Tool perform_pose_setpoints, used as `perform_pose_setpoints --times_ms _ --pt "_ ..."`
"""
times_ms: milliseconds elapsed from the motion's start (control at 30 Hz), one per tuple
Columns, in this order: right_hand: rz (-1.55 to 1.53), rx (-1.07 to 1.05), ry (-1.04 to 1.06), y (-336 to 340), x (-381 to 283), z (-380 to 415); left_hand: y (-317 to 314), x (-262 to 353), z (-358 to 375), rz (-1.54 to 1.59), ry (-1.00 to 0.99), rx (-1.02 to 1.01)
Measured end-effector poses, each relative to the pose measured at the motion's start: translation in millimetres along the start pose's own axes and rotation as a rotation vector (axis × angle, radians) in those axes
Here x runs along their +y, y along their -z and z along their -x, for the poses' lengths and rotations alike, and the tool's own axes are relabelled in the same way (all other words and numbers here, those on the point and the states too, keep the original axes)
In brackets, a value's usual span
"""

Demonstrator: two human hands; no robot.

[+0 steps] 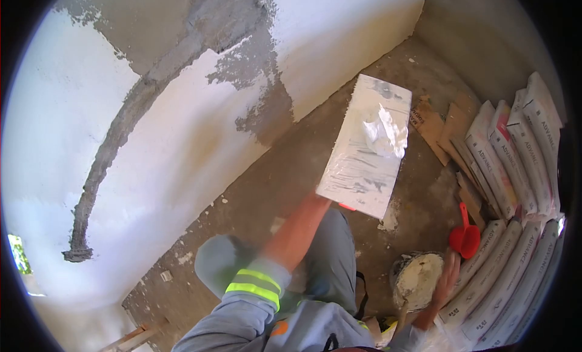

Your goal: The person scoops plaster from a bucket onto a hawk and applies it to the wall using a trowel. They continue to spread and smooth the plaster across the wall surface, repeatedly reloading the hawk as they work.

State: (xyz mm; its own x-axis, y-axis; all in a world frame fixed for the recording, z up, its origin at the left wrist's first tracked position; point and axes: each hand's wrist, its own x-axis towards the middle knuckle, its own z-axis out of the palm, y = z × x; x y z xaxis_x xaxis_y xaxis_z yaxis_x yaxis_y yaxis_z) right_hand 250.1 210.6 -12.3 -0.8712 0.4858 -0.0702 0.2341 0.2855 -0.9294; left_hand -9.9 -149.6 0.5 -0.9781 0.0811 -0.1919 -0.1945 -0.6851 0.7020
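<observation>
My left hand (319, 198) is closed under a long rectangular plastering float (354, 164), its fingers mostly hidden by the board. A bit of red handle (347, 207) peeks out at the near edge. On the float's smeared white face sits a lump of wet white plaster (386, 132). Low on the right, my right hand (447, 273) reaches along the side of a bucket (398, 279) with pale plaster inside, its fingers stretched forward. Their tips come right up to the bowl of a red scoop (465, 240), whose handle points away from me.
Stacked bags (518, 152) marked ADVANCE line the right side, with torn cardboard (429, 127) beside them. To the left rises a wall (182, 146), partly white, with a rough grey filled channel (121, 121). White splatters dot the brown floor (254, 191).
</observation>
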Motion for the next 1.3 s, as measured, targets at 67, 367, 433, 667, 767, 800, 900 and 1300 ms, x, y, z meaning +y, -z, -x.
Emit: perform_pose_setpoints --times_ms 67,367,433,667,767,800,900,1300 --pt "-0.123 -0.229 0.206 -103.8 -79.3 -39.4 4.7 0.9 16.6 -0.011 0.018 0.010" --pt "-0.890 -0.863 0.031 -288.0 -152.0 -24.6 57.3 64.0 75.9 -0.015 -0.019 0.093" --pt "-0.941 -0.879 -0.065 -303.9 -167.7 -26.7 67.7 77.9 75.5 -0.017 -0.045 0.103" --pt "-0.932 -0.913 0.133 -333.4 -199.5 -34.9 101.4 112.3 49.7 -0.013 -0.030 0.086" --pt "-0.719 -0.781 0.382 -349.4 -197.8 -43.1 108.4 123.3 31.9 -0.017 0.002 0.059" --pt "-0.636 -0.725 0.370 -349.9 -201.6 -42.6 108.6 124.5 24.7 -0.020 0.013 0.052" --pt "-0.637 -0.646 0.383 -358.0 -210.8 -45.4 110.4 130.7 6.7 -0.047 0.054 0.033" --pt "-1.110 -0.738 -0.008 -416.4 -168.5 -73.5 162.7 245.3 34.3 -0.329 0.138 0.063"
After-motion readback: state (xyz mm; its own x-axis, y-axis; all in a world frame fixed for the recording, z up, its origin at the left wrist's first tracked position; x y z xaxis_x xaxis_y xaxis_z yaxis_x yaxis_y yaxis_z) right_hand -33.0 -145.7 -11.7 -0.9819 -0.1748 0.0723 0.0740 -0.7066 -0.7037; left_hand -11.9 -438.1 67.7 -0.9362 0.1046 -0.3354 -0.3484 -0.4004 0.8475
